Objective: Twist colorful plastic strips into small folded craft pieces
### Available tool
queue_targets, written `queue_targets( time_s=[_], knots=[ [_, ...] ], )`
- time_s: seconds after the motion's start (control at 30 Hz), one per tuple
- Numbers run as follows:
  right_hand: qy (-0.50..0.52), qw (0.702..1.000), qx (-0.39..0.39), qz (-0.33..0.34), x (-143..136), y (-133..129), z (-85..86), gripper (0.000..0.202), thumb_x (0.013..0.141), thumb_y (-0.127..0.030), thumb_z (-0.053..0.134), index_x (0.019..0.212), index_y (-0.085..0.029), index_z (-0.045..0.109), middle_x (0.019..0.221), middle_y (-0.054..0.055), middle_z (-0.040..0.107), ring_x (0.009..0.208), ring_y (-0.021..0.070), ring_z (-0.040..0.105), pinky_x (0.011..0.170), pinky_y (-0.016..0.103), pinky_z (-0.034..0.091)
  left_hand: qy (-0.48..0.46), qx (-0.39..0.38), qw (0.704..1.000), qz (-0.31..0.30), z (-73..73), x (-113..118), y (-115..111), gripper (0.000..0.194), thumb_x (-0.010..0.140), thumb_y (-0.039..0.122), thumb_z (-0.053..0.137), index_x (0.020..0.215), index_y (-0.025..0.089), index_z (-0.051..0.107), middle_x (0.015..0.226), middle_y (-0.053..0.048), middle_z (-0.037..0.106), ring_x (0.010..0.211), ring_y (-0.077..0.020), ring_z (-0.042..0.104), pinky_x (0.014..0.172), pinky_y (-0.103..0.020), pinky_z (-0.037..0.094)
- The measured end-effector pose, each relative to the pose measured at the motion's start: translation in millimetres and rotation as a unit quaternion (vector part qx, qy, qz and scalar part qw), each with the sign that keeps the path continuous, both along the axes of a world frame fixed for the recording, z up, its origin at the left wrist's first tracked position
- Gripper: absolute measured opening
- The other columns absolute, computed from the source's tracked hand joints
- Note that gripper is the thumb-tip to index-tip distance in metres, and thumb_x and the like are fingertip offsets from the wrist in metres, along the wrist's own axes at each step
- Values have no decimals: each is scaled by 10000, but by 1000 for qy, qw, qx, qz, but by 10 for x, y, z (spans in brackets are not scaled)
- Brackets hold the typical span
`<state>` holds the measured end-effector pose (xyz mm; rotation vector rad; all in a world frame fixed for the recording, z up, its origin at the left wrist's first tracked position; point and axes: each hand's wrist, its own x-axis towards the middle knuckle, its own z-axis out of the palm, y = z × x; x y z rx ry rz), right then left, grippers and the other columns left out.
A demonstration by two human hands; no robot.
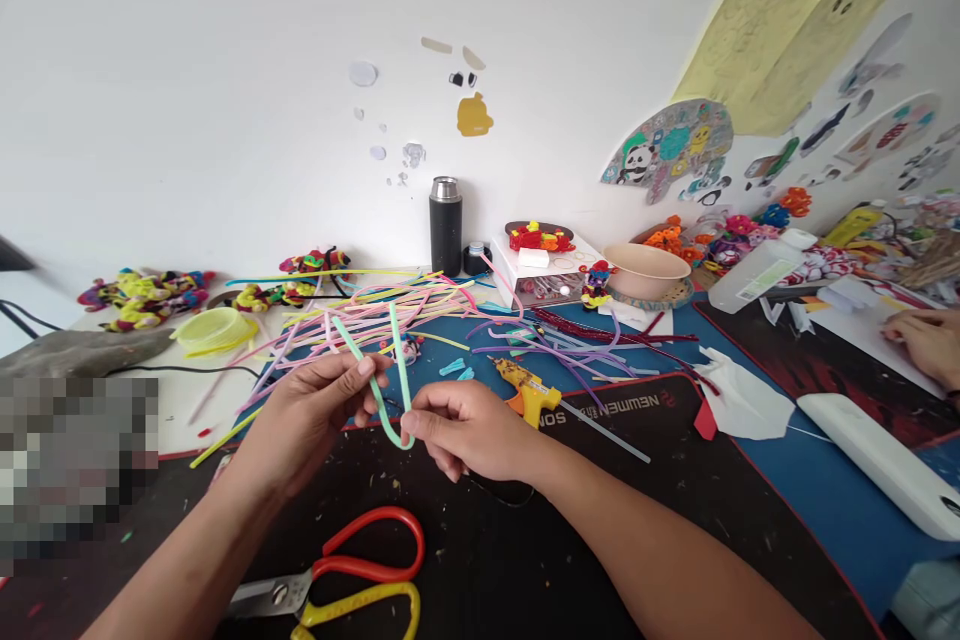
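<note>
A light green pipe cleaner is bent into a narrow U, its two ends pointing up and its curve at the bottom. My left hand pinches its left arm between thumb and fingers. Low on the right arm, near the bend, my right hand grips it with closed fingers. Just behind the hands lies a loose pile of pink, yellow and purple pipe cleaners. Scissors with one red and one yellow handle rest on the dark mat below my hands.
A yellow glue gun lies right of my right hand. Farther back stand a black thermos, a white box and a beige bowl. Another person's hand is at the right edge, beyond a white bottle.
</note>
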<state>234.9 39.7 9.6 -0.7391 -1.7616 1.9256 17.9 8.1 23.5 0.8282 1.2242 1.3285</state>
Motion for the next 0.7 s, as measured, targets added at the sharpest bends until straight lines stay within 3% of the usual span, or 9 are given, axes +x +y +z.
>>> queue_targets(
  time_s=[0.27, 0.4, 0.53, 0.7],
  knots=[
    [-64, 998, -4, 7, -14, -18, -36, 503, 940, -676, 768, 850, -194, 659, 493, -79, 540, 431, 96, 507, 459, 202, 363, 70, 31, 995, -64, -9, 5, -51, 389, 641, 504, 1023, 630, 189, 794, 573, -25, 678, 540, -145, 561, 511, -239, 473],
    [-71, 997, -5, 9, -7, -20, -12, 495, 938, -672, 775, 860, -192, 688, 505, -71, 554, 445, 99, 528, 458, 204, 364, 90, 27, 993, -76, -24, -25, -62, 370, 675, 506, 1006, 723, 184, 831, 578, -9, 676, 542, -138, 560, 520, -236, 475],
    [-82, 996, 0, 23, -4, -25, -3, 452, 978, -622, 753, 872, -185, 708, 509, -69, 560, 447, 92, 531, 472, 205, 369, 128, 9, 988, -81, -21, -32, -59, 427, 678, 544, 999, 870, 182, 880, 585, -7, 691, 551, -141, 582, 527, -232, 485],
    [-85, 996, 1, 27, -15, -28, -18, 455, 977, -626, 752, 874, -185, 704, 524, -66, 566, 453, 95, 537, 474, 208, 376, 143, 8, 986, -83, 21, -3, -62, 523, 649, 678, 977, 757, 184, 841, 574, -17, 700, 534, -139, 591, 516, -233, 492]
  ],
)
